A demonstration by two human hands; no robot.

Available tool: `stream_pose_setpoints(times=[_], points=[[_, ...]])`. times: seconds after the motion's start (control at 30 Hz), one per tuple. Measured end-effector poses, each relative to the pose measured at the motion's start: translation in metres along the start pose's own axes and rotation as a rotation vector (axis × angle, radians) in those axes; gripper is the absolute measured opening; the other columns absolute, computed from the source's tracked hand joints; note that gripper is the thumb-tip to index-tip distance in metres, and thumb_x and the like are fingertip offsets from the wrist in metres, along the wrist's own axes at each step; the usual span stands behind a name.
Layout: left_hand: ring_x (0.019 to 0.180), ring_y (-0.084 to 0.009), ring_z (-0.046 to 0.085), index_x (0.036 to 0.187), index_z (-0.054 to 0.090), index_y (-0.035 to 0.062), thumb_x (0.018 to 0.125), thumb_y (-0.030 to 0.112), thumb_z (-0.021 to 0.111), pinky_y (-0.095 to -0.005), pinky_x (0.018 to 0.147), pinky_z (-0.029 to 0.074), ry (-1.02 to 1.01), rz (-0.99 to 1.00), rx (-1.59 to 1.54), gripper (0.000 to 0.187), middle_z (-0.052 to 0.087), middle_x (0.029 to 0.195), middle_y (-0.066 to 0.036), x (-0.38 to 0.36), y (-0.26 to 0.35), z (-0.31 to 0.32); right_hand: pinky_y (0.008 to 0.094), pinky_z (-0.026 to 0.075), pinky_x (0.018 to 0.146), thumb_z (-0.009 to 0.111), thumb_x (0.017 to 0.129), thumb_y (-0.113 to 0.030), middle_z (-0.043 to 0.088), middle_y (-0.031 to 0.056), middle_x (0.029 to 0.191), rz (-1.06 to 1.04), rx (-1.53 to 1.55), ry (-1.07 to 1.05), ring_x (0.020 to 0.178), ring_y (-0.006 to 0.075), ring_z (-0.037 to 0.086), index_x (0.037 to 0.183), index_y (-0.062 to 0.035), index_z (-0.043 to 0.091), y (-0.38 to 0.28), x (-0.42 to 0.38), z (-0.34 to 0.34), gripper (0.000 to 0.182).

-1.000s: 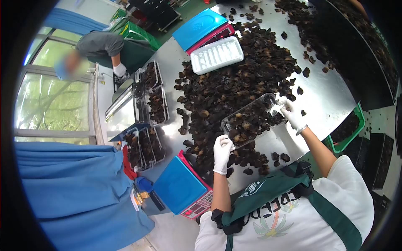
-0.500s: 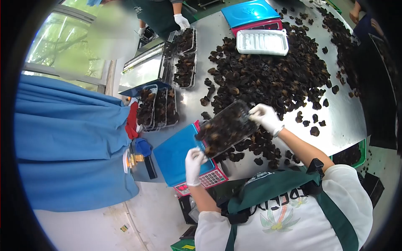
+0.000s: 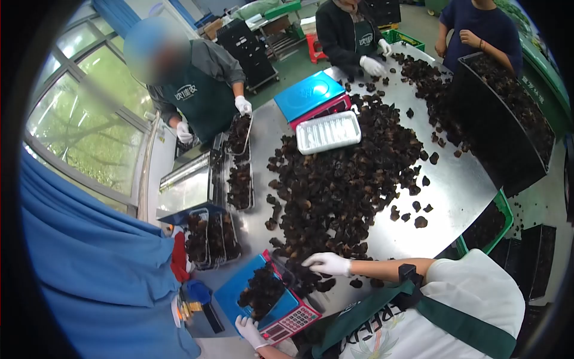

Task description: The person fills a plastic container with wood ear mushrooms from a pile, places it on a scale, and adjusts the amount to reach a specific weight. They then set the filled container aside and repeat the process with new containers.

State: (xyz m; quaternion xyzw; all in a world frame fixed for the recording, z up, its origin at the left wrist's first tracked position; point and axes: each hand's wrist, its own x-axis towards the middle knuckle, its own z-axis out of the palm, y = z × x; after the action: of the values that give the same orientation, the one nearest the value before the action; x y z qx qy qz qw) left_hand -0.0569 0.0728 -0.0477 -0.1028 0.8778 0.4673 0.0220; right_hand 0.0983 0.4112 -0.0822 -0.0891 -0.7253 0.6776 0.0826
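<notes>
Dark dried fungus pieces, resembling wood ear, fill a clear plastic tray resting on the blue pan of a weighing scale. My left hand, in a white glove, is by the tray's near end at the scale's edge, fingers apart. My right hand, also gloved, reaches over the near edge of the loose fungus pile, its fingers stretched out and no piece visible in them. The scale's red keypad faces me.
Filled clear trays stand at the left of the metal table. A second scale and a white tray are beyond the pile. Co-workers stand around the far side. A black crate of fungus is at right.
The filled tray has gone from between both hands down onto the scale. My right hand has left it and moved over the pile. The view has tilted up, showing more co-workers.
</notes>
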Motion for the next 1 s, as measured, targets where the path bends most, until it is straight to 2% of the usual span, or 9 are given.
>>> stream_pose_setpoints(times=[0.13,0.23,0.27,0.37,0.6,0.83,0.87,0.93,1.0], points=[[0.103,-0.0373,0.047,0.116,0.048,-0.0042,0.074,0.004,0.053,-0.0469,0.096,0.031,0.439,0.819,0.452,0.043,0.049,0.114,-0.02,-0.076,0.094,0.04,0.0327,0.046,0.087,0.058,0.083,-0.01,0.063,0.0077,0.102,-0.186,-0.341,0.379,0.098,0.0246,0.059,0.098,-0.0075,0.065,0.002,-0.091,-0.063,0.017],[0.104,-0.0333,0.048,0.106,0.055,0.0019,0.072,0.008,0.058,-0.0429,0.093,0.035,-0.225,1.023,0.405,0.035,0.054,0.106,-0.015,-0.136,0.116,0.086,0.0456,0.038,0.094,0.066,0.075,-0.017,0.051,0.0136,0.12,-0.169,-0.772,0.437,0.106,0.0357,0.05,0.113,-0.0158,0.059,-0.007,-0.168,-0.104,0.038],[0.096,-0.0293,0.052,0.1,0.058,0.0055,0.072,0.011,0.058,-0.0444,0.085,0.04,-0.231,1.336,0.234,0.028,0.057,0.1,-0.01,-0.152,0.103,0.115,0.0506,0.036,0.095,0.068,0.073,-0.02,0.047,0.0158,0.125,-0.143,-0.868,0.427,0.109,0.0388,0.047,0.12,-0.0194,0.056,0.0,-0.193,-0.108,0.048],[0.117,-0.0313,0.041,0.123,0.052,0.019,0.079,0.026,0.063,-0.0483,0.098,0.035,-0.768,1.471,0.412,0.046,0.044,0.126,-0.013,-0.184,0.055,0.161,0.0586,0.031,0.096,0.071,0.067,-0.023,0.042,0.0168,0.13,-0.136,-1.086,0.073,0.116,0.0405,0.042,0.129,-0.0291,0.047,0.021,-0.254,-0.12,0.067],[0.129,-0.0326,0.028,0.135,0.041,0.0238,0.079,0.05,0.058,-0.0599,0.102,0.021,-1.135,1.685,0.516,0.064,0.031,0.141,-0.013,-0.209,0.042,0.218,0.0641,0.029,0.097,0.06,0.072,-0.056,0.037,0.0142,0.135,-0.204,-1.157,-0.047,0.12,0.0386,0.039,0.134,-0.0376,0.039,0.056,-0.235,-0.1,0.068],[0.134,-0.0302,0.022,0.138,0.029,0.0028,0.076,0.05,0.061,-0.0609,0.106,0.009,-0.972,1.503,0.656,0.084,0.024,0.145,-0.014,-0.202,-0.004,0.241,0.06,0.025,0.102,0.062,0.074,-0.046,0.034,0.0151,0.139,-0.037,-1.2,-0.163,0.128,0.0353,0.033,0.139,-0.0115,0.032,0.05,-0.178,-0.077,0.079],[0.135,-0.0282,0.02,0.139,0.028,0.0021,0.076,0.046,0.06,-0.0601,0.107,0.008,-0.943,1.511,0.732,0.083,0.023,0.146,-0.012,-0.202,0.008,0.243,0.0567,0.024,0.104,0.062,0.075,-0.043,0.037,0.0173,0.137,-0.109,-1.168,-0.103,0.127,0.0352,0.035,0.135,-0.0005,0.033,0.058,-0.17,-0.076,0.079],[0.138,-0.0263,0.016,0.14,0.026,0.0034,0.072,0.035,0.06,-0.0595,0.109,0.007,-0.871,1.451,0.721,0.082,0.021,0.148,-0.011,-0.194,0.033,0.262,0.0548,0.031,0.1,0.063,0.075,-0.044,0.045,0.0198,0.128,-0.124,-1.084,0.028,0.116,0.0345,0.045,0.126,0.0012,0.041,0.05,-0.139,-0.087,0.071],[0.137,-0.0267,0.017,0.14,0.029,0.0047,0.075,0.025,0.056,-0.0587,0.109,0.009,-0.566,1.545,0.805,0.073,0.021,0.148,-0.011,-0.183,0.043,0.288,0.0487,0.036,0.095,0.062,0.069,-0.017,0.047,0.0207,0.125,-0.257,-1.27,0.115,0.114,0.036,0.045,0.118,-0.0022,0.05,0.076,-0.107,-0.107,0.052]])
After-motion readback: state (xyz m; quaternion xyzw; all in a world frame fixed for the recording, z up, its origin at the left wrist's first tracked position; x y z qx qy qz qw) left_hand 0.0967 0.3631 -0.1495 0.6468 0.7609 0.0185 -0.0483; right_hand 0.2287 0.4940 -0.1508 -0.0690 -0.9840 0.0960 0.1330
